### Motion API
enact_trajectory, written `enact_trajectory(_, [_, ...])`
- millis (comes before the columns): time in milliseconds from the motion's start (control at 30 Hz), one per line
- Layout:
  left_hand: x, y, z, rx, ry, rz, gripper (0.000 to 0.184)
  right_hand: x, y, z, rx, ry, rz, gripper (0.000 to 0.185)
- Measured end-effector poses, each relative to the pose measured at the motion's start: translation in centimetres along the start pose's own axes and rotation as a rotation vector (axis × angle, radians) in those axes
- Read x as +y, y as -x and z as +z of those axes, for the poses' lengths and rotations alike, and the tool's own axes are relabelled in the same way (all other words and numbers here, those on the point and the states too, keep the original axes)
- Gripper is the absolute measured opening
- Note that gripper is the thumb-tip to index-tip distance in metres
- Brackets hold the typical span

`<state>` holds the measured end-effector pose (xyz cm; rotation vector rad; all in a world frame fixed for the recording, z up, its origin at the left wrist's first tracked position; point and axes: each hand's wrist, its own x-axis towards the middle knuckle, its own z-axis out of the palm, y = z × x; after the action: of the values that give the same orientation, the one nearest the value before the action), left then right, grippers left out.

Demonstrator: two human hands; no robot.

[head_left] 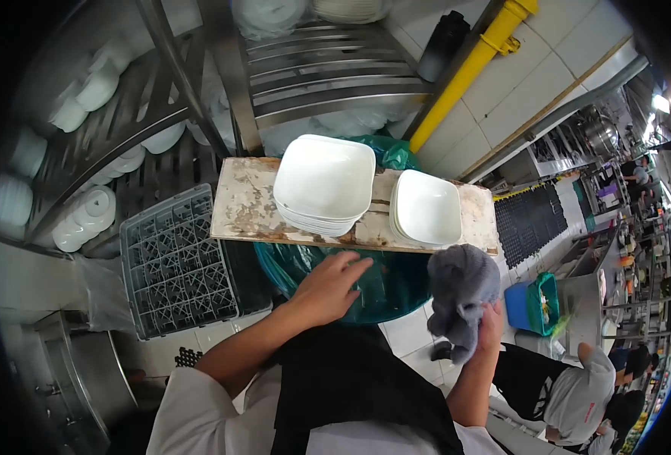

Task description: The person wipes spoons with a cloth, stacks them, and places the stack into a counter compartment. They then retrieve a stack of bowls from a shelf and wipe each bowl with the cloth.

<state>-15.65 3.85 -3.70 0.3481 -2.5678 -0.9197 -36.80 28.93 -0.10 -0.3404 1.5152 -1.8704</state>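
Note:
Two stacks of white square bowls rest on a worn wooden board. The larger stack is left of the middle, and the smaller stack is toward the right end. Below the larger stack, my left hand hovers over a bin lined with green plastic, its fingers apart and nothing in them. My right hand grips a grey cloth, which hangs bunched just below the smaller stack and hides part of the fingers.
A grey glass rack stands at the left. Metal shelves with white dishes are behind and left. A yellow pipe runs along the tiled wall. At the right are a blue bin and a person in a grey shirt.

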Motion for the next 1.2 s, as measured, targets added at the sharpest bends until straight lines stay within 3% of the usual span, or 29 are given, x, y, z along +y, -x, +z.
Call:
enact_trajectory(33, [0.4, 0.4, -1.1, -0.046, 0.169, -0.178, 0.029, -0.3, 0.1, 0.9, -0.07, -0.078, -0.063, 0.047])
enact_trajectory(67, [0.0, 1.3, -1.5, -0.042, 0.165, -0.175, 0.029, -0.8, -0.1, 2.2, -0.075, -0.079, -0.068, 0.047])
enact_trajectory(133, [-1.3, 2.8, -2.5, 0.311, 0.193, -0.196, 0.045, -2.3, -1.1, 5.4, -0.09, 0.123, -0.133, 0.053])
enact_trajectory(167, [-1.6, 2.9, -3.6, 0.41, 0.174, -0.229, 0.062, -3.0, -1.9, 7.0, -0.124, 0.168, -0.184, 0.053])
enact_trajectory(233, [-2.1, 1.7, -5.5, 0.639, -0.078, -0.212, 0.083, -5.0, -4.1, 10.9, -0.276, 0.291, -0.255, 0.052])
enact_trajectory(267, [-2.5, 0.8, -6.1, 0.642, -0.077, -0.203, 0.083, -6.2, -5.3, 13.3, -0.397, 0.366, -0.279, 0.051])
enact_trajectory(333, [-3.3, -1.0, -7.3, 0.652, -0.029, -0.255, 0.098, -7.9, -8.1, 18.9, -0.448, 0.69, -0.614, 0.045])
enact_trajectory(367, [-4.0, -1.7, -7.5, 0.657, -0.03, -0.246, 0.098, -8.2, -9.6, 21.0, -0.481, 0.849, -0.65, 0.048])
enact_trajectory(433, [-5.5, -2.8, -7.4, 0.459, 0.283, -0.259, 0.109, -7.4, -13.2, 24.3, -0.579, 1.139, -0.68, 0.061])
enact_trajectory(467, [-4.8, -3.2, -7.5, 0.513, 0.341, -0.236, 0.09, -5.7, -15.2, 25.1, -0.646, 1.271, -0.672, 0.069])
enact_trajectory(500, [-4.9, -3.3, -7.6, 0.519, 0.344, -0.231, 0.09, -3.9, -15.8, 25.9, -0.646, 1.277, -0.678, 0.069])
enact_trajectory(567, [-5.1, -3.3, -7.7, 0.431, 0.283, -0.361, 0.064, -1.4, -16.0, 27.3, -0.772, 1.534, -0.543, 0.08])
enact_trajectory(600, [-4.8, -3.1, -7.6, 0.496, 0.237, -0.327, 0.047, -0.8, -15.6, 27.2, -0.781, 1.542, -0.541, 0.08])
enact_trajectory(700, [-6.4, -2.7, -6.2, 0.469, 0.283, -0.303, 0.05, -0.9, -14.0, 27.4, -0.76, 1.499, -0.622, 0.082])
enact_trajectory(733, [-6.6, -2.8, -6.1, 0.47, 0.286, -0.299, 0.05, -2.0, -13.8, 27.9, -0.823, 1.477, -0.499, 0.077])
enact_trajectory(800, [-6.9, -3.0, -5.7, 0.507, 0.23, -0.28, 0.063, -3.2, -14.0, 27.8, -0.873, 1.454, -0.378, 0.071])
enact_trajectory(833, [-6.4, -3.2, -5.8, 0.505, 0.232, -0.273, 0.063, -3.7, -14.1, 27.5, -0.927, 1.236, -0.286, 0.065])
enact_trajectory(867, [-5.8, -3.2, -6.1, 0.531, 0.234, -0.264, 0.077, -4.2, -14.1, 27.1, -0.972, 1.012, -0.196, 0.058])
enact_trajectory(900, [-5.5, -3.2, -6.3, 0.558, 0.233, -0.258, 0.092, -4.8, -14.0, 26.4, -0.969, 1.009, -0.198, 0.058])
enact_trajectory(933, [-6.1, -3.3, -6.2, 0.554, 0.23, -0.258, 0.092, -6.2, -13.2, 25.5, -0.979, 0.781, -0.117, 0.053])
enact_trajectory(967, [-7.1, -3.4, -6.0, 0.56, 0.198, -0.201, 0.103, -7.6, -12.4, 24.4, -0.98, 0.553, -0.035, 0.047])
enact_trajectory(1000, [-7.7, -3.4, -5.8, 0.564, 0.168, -0.144, 0.114, -9.0, -11.2, 23.0, -1.041, 0.551, -0.061, 0.044])
enact_trajectory(1033, [-7.1, -3.5, -6.4, 0.563, 0.168, -0.146, 0.114, -10.2, -10.0, 21.1, -1.102, 0.551, -0.091, 0.042])
enact_trajectory(1100, [-5.2, -3.5, -8.5, 0.37, 0.032, -0.31, 0.116, -11.4, -8.7, 16.6, -1.28, 0.448, -0.24, 0.043])
enact_trajectory(1133, [-5.1, -3.2, -8.7, 0.384, -0.024, -0.247, 0.103, -8.8, -7.1, 13.4, -0.931, 0.746, -0.727, 0.044])
enact_trajectory(1167, [-5.3, -2.9, -9.1, 0.384, -0.021, -0.254, 0.103, -5.9, -5.2, 9.9, -0.511, 1.001, -1.179, 0.045])
enact_trajectory(1200, [-5.7, -2.8, -9.5, 0.353, -0.15, -0.135, 0.095, -5.4, -3.4, 6.6, -0.519, 1.0, -1.174, 0.045])
